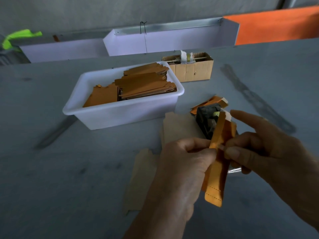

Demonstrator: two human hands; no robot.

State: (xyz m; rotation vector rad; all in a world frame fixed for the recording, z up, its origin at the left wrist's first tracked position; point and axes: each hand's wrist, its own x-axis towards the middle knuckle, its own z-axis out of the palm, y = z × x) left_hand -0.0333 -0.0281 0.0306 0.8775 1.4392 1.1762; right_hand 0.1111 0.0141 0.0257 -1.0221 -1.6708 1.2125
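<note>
Landmark: white rectangular plastic tub (120,116), w/ stack of flat orange card blanks (146,87) left to do. Right of tub, nearer the person: left hand (181,163) pinches long orange die-cut card blank (217,171); right hand (269,152) pinches it too. Folding prob. just begun.

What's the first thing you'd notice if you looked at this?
Most likely the hands in front: the left hand and the right hand pinch a folded orange card strip between them. Behind them to the left sits a white tub with stacks of orange cards, and a bright orange panel stands at the far right.
</note>
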